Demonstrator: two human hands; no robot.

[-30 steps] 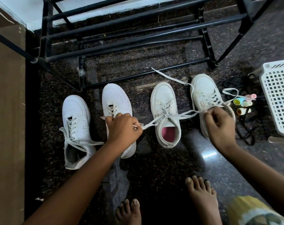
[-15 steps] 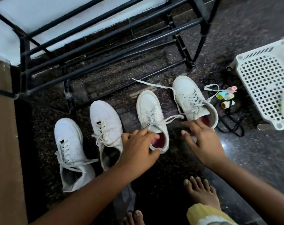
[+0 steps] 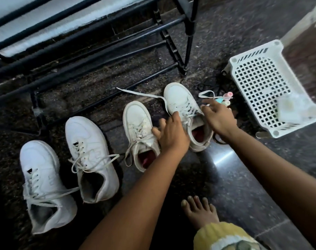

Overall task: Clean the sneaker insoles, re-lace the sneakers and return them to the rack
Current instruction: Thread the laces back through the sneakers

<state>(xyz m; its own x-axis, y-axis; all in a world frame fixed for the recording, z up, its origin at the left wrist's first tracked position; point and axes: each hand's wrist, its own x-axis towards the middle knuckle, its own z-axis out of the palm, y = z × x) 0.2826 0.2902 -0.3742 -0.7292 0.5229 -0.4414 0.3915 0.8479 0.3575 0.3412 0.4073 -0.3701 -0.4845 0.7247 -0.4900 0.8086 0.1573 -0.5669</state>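
Re-lacing looks like the step in hand. My left grip (image 3: 171,136) sits with fingers spread at the far-right sneaker (image 3: 180,100) on the floor. My right grip (image 3: 218,118) is open over its collar, and neither holds anything. Next I must pinch the loose lace (image 3: 141,92) ends. The sneaker's long axis runs heel to toe, with the toe pointing away from me, toward the rack (image 3: 189,35).

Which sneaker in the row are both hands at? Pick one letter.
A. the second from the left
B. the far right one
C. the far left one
B: the left hand and the right hand reach in on either side of the far right sneaker, at its laces, while the far left sneaker lies untouched.
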